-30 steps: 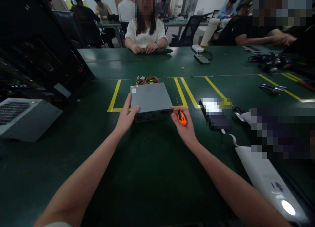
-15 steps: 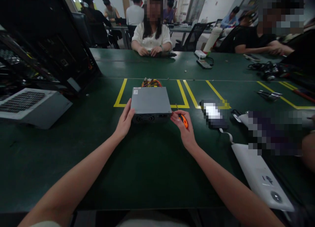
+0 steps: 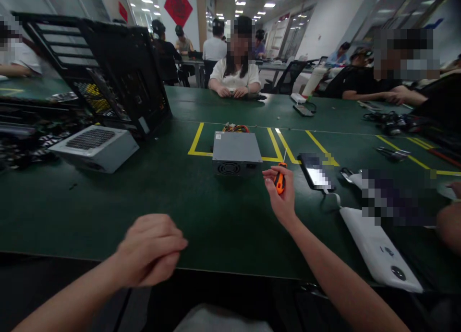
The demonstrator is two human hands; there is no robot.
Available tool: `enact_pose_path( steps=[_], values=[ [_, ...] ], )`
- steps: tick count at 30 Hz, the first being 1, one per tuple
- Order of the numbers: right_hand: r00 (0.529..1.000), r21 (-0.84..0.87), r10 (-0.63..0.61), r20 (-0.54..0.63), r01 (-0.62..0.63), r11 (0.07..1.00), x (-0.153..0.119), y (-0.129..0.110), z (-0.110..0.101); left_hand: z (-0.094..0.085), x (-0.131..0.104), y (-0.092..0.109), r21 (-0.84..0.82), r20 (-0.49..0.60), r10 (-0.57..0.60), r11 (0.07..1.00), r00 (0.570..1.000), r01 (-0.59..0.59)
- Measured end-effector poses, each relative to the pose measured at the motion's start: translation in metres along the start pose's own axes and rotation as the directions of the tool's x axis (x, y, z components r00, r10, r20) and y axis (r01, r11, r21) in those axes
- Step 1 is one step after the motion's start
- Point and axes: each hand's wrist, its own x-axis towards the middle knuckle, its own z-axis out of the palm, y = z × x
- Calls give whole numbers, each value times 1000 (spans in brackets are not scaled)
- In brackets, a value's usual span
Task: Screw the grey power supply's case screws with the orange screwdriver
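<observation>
A: What is the left hand [image 3: 153, 250] doing?
B: It hovers above the near edge of the green table [image 3: 223, 226], fingers curled in a loose fist; I can't tell whether anything is inside

A: And the right hand [image 3: 281, 195]?
B: It's closed around an orange and black screwdriver [image 3: 280, 181], shaft pointing up and away, just beside the grey metal box [image 3: 236, 147] but apart from it

A: Where exactly is that box?
B: On the table, across the near line of the yellow tape [image 3: 196, 139], its fan grille facing the wearer and coloured wires [image 3: 237, 128] bunched behind it

A: Anything around it?
B: Well to the left, a second grey box [image 3: 101, 152] lies near a black computer case [image 3: 133, 77]. To the right are a lit phone [image 3: 316, 171] and a white device [image 3: 378, 248], with a white cable [image 3: 334, 196] between them. A person [image 3: 234, 75] sits across the table
</observation>
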Motion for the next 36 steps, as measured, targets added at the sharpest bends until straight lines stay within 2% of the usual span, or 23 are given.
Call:
enact_pose_path(
  steps=[1, 3, 5, 7, 8, 9, 11, 12, 14, 16, 18, 21, 25, 27, 29, 36],
  values=[
    [998, -59, -55, 22, 56, 997, -4, -1, -2, 7, -4, -2, 21, 143, 113, 993, 983, -118],
    [980, -166, -162, 112, 180, 970, -10, -2, -4, 23, -8, -11, 66, 289, 132, 985, 948, -157],
    [953, -225, -235, 192, 276, 934, -14, -1, -4, 40, -7, -21, 54, 470, 142, 981, 871, -189],
    [932, -243, -273, 237, 329, 912, -15, 0, -3, 58, 1, -32, 56, 577, 141, 976, 804, -212],
    [924, -248, -283, 256, 346, 905, -15, 0, -4, 69, 8, -38, 82, 592, 86, 983, 801, -166],
    [917, -248, -295, 269, 362, 899, -14, -1, -5, 80, 17, -44, 121, 578, 2, 989, 816, -88],
    [900, -237, -316, 300, 391, 889, -13, -4, -9, 106, 36, -56, 198, 483, -129, 979, 866, 36],
    [893, -229, -323, 312, 401, 887, -12, -5, -13, 118, 44, -63, 233, 450, -176, 970, 875, 76],
    [890, -206, -326, 318, 401, 893, -10, -6, -20, 140, 54, -75, 290, 390, -239, 949, 889, 128],
    [902, -171, -322, 287, 380, 909, -10, -7, -28, 154, 54, -86, 322, 386, -268, 936, 883, 143],
    [911, -142, -333, 241, 373, 917, -10, -9, -33, 158, 49, -95, 308, 419, -258, 942, 871, 131],
    [923, -187, -345, 170, 374, 909, -11, -12, -33, 156, 40, -106, 296, 401, -273, 942, 874, 157],
    [989, -323, -121, 82, 141, 936, -5, -8, -18, 154, 40, -114, 253, 398, -267, 952, 878, 174],
    [996, -297, 3, 91, 24, 954, 0, -1, -7, 153, 42, -116, 232, 401, -268, 955, 876, 186],
    [991, -290, 72, 110, -37, 956, 5, 8, 2, 151, 43, -118, 212, 409, -269, 957, 872, 196],
    [996, -271, 55, 66, -35, 962, 8, 19, 9, 141, 43, -122, 134, 457, -239, 971, 857, 200]
  ],
)
